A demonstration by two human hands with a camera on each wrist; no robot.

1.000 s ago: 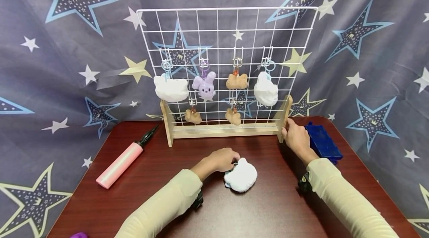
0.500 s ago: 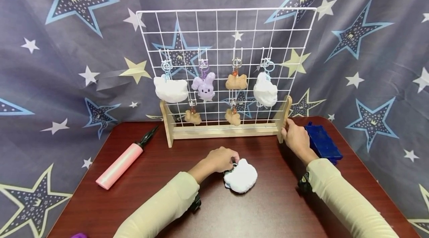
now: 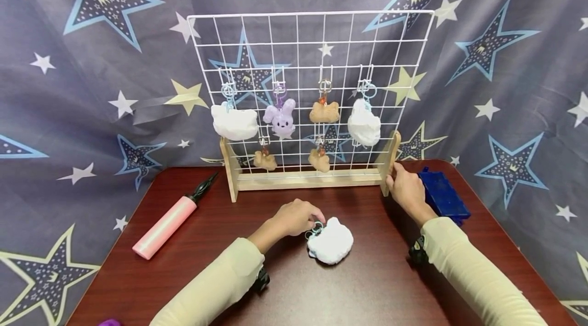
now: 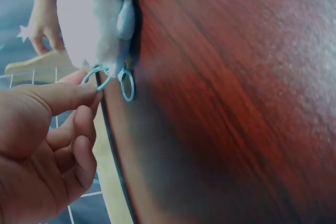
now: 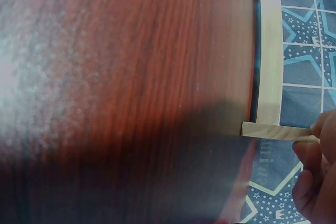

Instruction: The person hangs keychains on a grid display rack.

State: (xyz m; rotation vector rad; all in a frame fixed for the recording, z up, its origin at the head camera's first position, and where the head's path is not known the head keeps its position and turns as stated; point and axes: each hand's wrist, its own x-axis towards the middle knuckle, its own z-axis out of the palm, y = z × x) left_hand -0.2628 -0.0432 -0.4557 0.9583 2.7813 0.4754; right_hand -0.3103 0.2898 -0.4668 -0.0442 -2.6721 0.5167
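Note:
A white plush keychain lies on the table in front of the rack. Its light blue rings stick out on the left. My left hand pinches one ring between thumb and index finger, as the left wrist view shows, while the other fingers curl below. On the right, my right hand grips the wooden end leg of the display stand, thumb on one side and fingers on the other. Above, the white wire grid bears several hanging plush keychains, among them a purple bunny.
A pink hand pump with a black end lies at the left of the table. Beside my right hand is a blue plastic tray. A purple object shows at the bottom left edge. Star-patterned cloth hangs behind.
My left hand has drawn back slightly to the left, and the light blue rings now show more clearly. The plush and my right hand stay where they were.

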